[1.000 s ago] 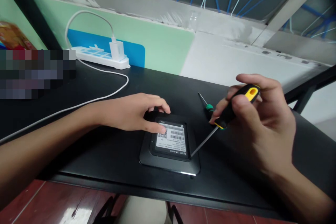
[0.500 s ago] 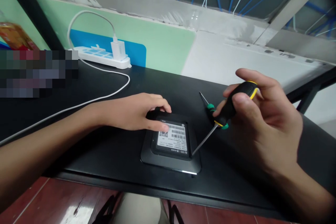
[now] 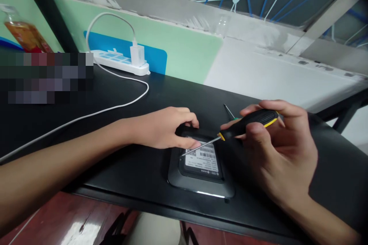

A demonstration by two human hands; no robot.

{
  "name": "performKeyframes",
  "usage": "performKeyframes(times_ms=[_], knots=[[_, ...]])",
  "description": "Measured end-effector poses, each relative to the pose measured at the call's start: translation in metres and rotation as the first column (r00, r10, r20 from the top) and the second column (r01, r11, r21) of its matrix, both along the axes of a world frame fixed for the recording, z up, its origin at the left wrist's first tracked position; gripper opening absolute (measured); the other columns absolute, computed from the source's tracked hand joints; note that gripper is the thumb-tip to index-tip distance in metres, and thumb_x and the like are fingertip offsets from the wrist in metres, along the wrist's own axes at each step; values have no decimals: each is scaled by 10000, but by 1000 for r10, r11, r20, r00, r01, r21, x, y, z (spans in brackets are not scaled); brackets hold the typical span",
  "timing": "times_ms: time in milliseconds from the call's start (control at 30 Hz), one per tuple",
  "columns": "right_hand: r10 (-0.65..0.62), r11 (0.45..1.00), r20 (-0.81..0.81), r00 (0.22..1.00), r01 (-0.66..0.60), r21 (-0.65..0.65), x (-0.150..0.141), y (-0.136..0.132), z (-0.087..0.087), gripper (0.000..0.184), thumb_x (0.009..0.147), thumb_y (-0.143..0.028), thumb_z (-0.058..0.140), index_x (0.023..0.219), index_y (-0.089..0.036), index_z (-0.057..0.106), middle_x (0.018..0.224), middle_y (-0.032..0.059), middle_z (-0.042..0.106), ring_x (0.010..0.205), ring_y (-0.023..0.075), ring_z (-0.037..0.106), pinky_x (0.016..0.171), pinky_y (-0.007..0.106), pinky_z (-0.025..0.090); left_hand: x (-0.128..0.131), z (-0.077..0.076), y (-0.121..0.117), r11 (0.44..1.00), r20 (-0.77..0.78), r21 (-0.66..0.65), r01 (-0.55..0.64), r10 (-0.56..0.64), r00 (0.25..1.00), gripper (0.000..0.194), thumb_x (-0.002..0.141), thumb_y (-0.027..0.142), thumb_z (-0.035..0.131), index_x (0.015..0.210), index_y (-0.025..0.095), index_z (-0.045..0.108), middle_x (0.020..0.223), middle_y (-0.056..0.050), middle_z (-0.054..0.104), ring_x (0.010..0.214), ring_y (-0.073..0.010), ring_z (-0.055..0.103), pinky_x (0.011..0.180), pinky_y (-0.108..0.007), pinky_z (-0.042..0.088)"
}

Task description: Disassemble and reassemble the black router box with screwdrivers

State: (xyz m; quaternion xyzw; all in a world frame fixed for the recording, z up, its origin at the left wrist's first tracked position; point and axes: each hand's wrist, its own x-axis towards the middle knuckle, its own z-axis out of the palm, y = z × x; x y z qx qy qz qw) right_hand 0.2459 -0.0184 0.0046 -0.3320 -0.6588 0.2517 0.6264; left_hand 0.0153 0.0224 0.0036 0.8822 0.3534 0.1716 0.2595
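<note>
A flat black electronic device (image 3: 195, 187) lies on the black table, with a white label (image 3: 202, 164) bearing barcodes and a QR code facing up. My left hand (image 3: 163, 128) grips its far left edge, the thumb resting on top beside the label and the fingers curled over the back edge. In my right hand (image 3: 290, 153) is a screwdriver (image 3: 247, 124) with a black and yellow handle. Its shaft slants down to the left across the label, and the tip is at the small hole by the device's left edge.
Behind my right hand lies a second screwdriver (image 3: 229, 111), its green handle mostly hidden. A white power strip (image 3: 115, 61) with a plugged-in charger (image 3: 137, 54) stands against the wall. Its white cable (image 3: 115, 106) runs leftward over the table. A bottle (image 3: 25, 32) is at far left.
The screwdriver tip has moved from the device's right side to the hole on its left, the right hand lowering and shifting left. My left hand keeps hold of the device. The view has shifted slightly.
</note>
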Motion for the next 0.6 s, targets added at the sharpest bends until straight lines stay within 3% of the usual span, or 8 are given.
performKeyframes(times_ms=[433, 600], knots=[[16, 1000, 38, 999, -17, 18, 5, -4, 2, 308, 848, -211, 780, 1124, -317, 696, 966, -36, 694, 689, 137, 782, 678, 258, 682, 1, 1, -1, 1000, 8, -21, 14, -14, 1000, 387, 919, 452, 730, 1186, 180, 658, 1134, -51, 670, 998, -198, 621, 840, -307, 463], [82, 990, -15, 997, -83, -115, 7, -13, 0, 456, 967, -268, 601, 1417, -347, 608, 1335, 69, 699, 979, 272, 802, 790, 431, 708, 2, 2, -2, 1000, 9, -6, 20, -20, 1000, 361, 923, 442, 726, 1173, 190, 657, 1148, -54, 668, 1013, -205, 626, 842, -304, 452]])
